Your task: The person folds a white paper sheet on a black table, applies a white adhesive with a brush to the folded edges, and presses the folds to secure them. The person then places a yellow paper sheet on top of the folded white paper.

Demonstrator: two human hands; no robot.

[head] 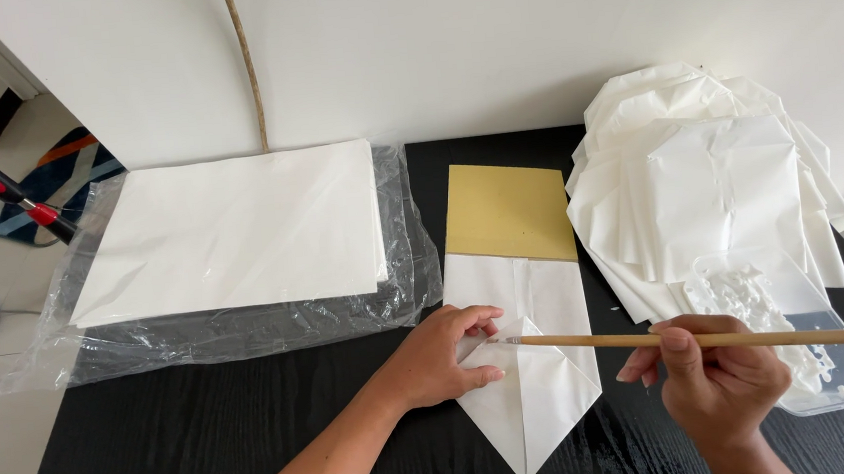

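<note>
Two hands work the gluing step: my left hand (446, 355) lies flat, pinning the folded white paper bag (527, 359) on the black counter (207, 434); my right hand (719, 379) pinches a wooden brush (691, 339), tip at the flap. Next, I judge, a steady stroke along the fold.

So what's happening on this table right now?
A person's left hand presses down a folded white paper piece on the black table. The right hand holds a wooden-handled brush, its tip at the fold. A clear tray of white paste sits beside it, and a stack of folded pieces lies behind.
</note>
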